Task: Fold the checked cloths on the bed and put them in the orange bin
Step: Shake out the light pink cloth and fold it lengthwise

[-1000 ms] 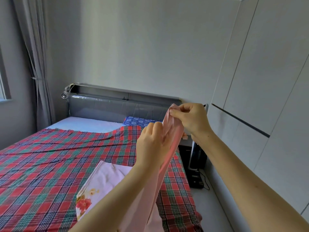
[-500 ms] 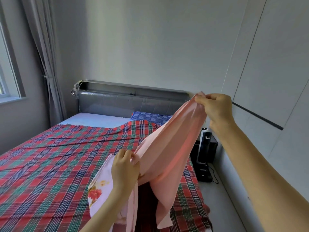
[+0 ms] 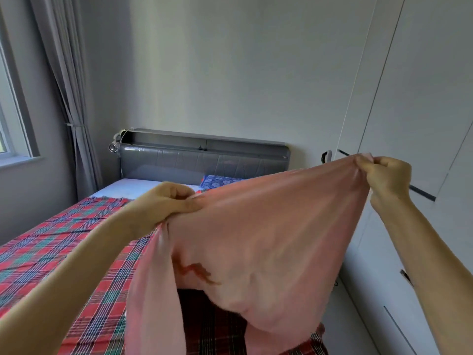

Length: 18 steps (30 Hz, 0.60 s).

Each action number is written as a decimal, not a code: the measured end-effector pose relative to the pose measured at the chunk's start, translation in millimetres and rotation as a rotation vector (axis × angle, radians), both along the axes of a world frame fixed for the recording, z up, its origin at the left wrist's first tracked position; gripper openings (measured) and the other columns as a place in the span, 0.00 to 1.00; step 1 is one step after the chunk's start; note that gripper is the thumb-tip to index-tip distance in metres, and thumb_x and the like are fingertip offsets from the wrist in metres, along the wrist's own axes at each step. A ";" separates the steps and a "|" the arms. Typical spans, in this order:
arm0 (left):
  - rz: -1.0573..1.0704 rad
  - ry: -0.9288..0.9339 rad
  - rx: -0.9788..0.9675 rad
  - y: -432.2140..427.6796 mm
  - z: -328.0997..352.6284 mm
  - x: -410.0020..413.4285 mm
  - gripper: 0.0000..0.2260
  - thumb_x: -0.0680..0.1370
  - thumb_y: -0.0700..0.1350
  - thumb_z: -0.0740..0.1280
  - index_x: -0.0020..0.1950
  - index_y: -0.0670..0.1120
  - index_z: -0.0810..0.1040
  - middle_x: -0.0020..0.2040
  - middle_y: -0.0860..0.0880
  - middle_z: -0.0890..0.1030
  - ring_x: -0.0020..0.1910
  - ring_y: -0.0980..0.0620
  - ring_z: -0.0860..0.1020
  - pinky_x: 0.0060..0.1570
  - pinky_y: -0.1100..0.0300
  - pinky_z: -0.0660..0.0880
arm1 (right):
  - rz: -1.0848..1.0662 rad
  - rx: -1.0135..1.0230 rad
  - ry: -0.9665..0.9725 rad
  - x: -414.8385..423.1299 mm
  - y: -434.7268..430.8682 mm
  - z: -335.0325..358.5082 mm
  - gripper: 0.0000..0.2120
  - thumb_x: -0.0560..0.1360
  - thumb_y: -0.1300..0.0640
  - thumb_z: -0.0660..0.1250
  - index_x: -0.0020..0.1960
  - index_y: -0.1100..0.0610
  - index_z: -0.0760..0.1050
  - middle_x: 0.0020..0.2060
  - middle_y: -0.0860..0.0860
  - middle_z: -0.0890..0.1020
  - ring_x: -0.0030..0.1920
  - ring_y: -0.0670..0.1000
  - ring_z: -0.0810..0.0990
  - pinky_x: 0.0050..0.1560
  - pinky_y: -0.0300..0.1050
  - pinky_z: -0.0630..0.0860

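Note:
A pink cloth [image 3: 268,239] with a faint red print hangs spread in the air in front of me. My left hand [image 3: 163,203] grips its upper edge at the left. My right hand [image 3: 384,175] pinches its top right corner, higher up. The cloth stretches taut between the two hands and its lower part droops over the bed. A red, green and blue checked cloth [image 3: 58,252] lies spread flat across the bed beneath it. No orange bin is in view.
The grey padded headboard [image 3: 204,162] stands against the far wall, with a blue patterned pillow [image 3: 220,181] and white sheet [image 3: 135,187] below it. White wardrobe doors [image 3: 422,124] line the right side. A curtain [image 3: 69,98] and window are at the left.
My hands have pulled apart, the left rising and moving left, the right moving right. The pink cloth has gone from a bunched strip to a wide spread sheet.

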<state>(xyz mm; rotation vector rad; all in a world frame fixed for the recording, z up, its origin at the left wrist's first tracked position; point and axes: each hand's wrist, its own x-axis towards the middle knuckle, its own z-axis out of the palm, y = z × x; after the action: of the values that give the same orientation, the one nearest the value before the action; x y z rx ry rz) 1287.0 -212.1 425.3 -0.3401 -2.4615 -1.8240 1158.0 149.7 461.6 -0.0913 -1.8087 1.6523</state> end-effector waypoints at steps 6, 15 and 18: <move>0.059 -0.043 -0.153 9.4 -36.6 -10.1 0.07 0.76 0.46 0.66 0.42 0.48 0.83 0.37 0.53 0.84 0.37 0.58 0.81 0.41 0.68 0.76 | 0.004 -0.008 0.018 -5.2 -1.5 -5.0 0.10 0.72 0.56 0.72 0.33 0.56 0.77 0.33 0.45 0.77 0.39 0.46 0.77 0.44 0.40 0.73; 0.305 -0.183 -0.121 1.4 -166.4 -43.2 0.06 0.77 0.45 0.68 0.44 0.43 0.82 0.38 0.47 0.82 0.37 0.52 0.77 0.44 0.56 0.77 | 0.052 0.188 -0.071 -7.0 -52.1 -31.5 0.23 0.73 0.57 0.69 0.24 0.53 0.61 0.13 0.44 0.62 0.25 0.48 0.61 0.31 0.42 0.59; 0.322 -0.148 0.052 3.0 -187.3 -32.5 0.02 0.78 0.40 0.65 0.48 0.45 0.78 0.40 0.46 0.84 0.41 0.49 0.80 0.45 0.53 0.78 | 0.067 0.229 -0.050 -10.3 -64.4 -27.4 0.20 0.72 0.54 0.70 0.26 0.53 0.66 0.19 0.45 0.67 0.28 0.49 0.67 0.35 0.43 0.65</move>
<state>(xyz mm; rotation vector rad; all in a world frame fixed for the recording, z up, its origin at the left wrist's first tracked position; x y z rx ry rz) 1254.5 -209.1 238.0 0.1918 -2.3797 -1.8256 1147.7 85.3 434.2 0.0295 -2.0459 1.4868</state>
